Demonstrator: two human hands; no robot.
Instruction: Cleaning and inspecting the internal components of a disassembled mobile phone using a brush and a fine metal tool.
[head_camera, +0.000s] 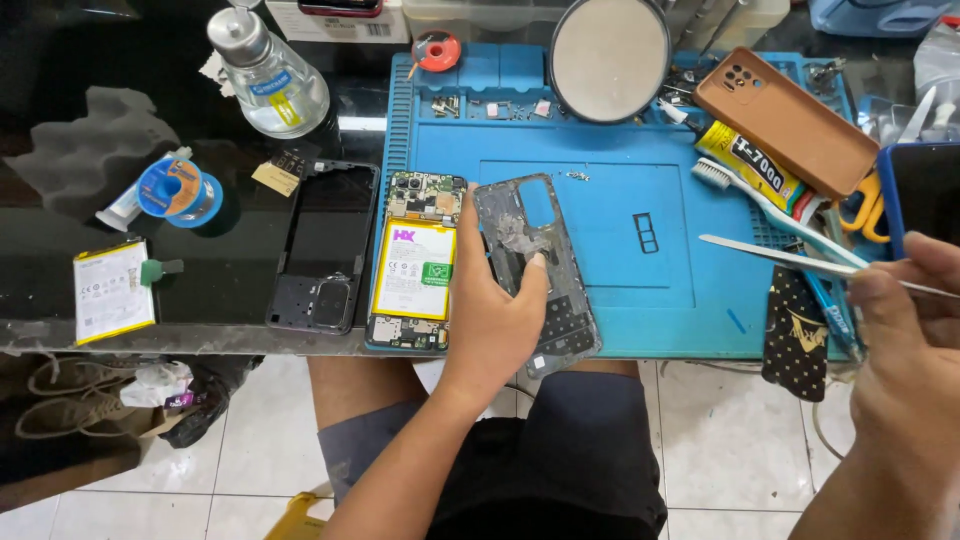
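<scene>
Gripping a grey phone back cover (537, 270) in the left hand (492, 318), thumb pressing on its inner face and fingers curling beneath, tilting it up over the near edge of a blue repair mat (620, 270). Pinching a pair of slim metal tweezers (780, 256) in the right hand (905, 330), fingers closing around the handle, tips pointing left above the mat and well apart from the cover. Lying just left of the cover, an opened phone (412, 262) showing its yellow-edged battery and circuit board. Resting beside that on the black glass table (60, 180), a dark phone frame (325, 245). Sitting farther left, a loose battery (112, 290) and a blue spool of solder wire (180, 193). Standing at the back, a clear dispenser bottle (268, 72) and a round mirror (609, 57). Crowding the mat's right side, a brown phone case (785, 120), a tube of glue (755, 165) and a white toothbrush (760, 200). Showing below the table, the person's dark shorts and tiled floor.
</scene>
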